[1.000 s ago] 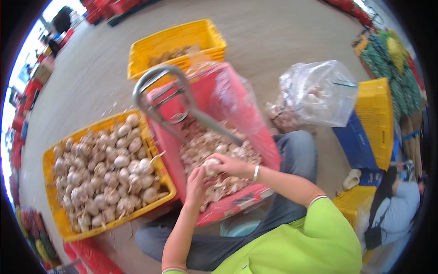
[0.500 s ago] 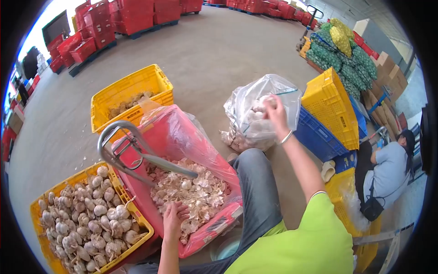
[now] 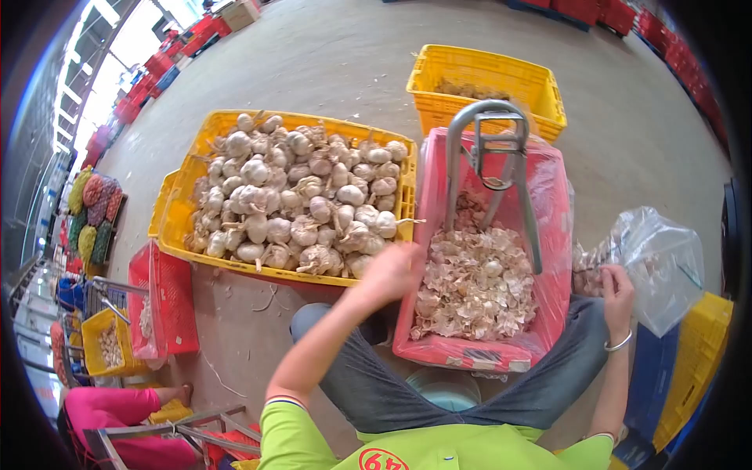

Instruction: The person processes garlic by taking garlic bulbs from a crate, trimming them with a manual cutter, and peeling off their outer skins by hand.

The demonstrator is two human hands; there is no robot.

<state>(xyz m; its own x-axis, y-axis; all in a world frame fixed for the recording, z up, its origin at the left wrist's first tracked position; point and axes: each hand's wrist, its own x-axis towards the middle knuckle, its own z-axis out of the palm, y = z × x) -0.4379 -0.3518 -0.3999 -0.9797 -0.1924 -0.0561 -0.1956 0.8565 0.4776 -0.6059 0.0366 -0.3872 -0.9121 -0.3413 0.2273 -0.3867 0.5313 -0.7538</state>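
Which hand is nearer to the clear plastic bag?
Right. The right hand is close beside the clear plastic bag; the left hand is farther left, near the yellow crate of garlic bulbs.

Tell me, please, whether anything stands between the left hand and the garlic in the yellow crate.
Nothing visible blocks it: the left hand is at the near right corner of the yellow crate, beside the heaped garlic. The metal frame is over the pink bin, off to the right.
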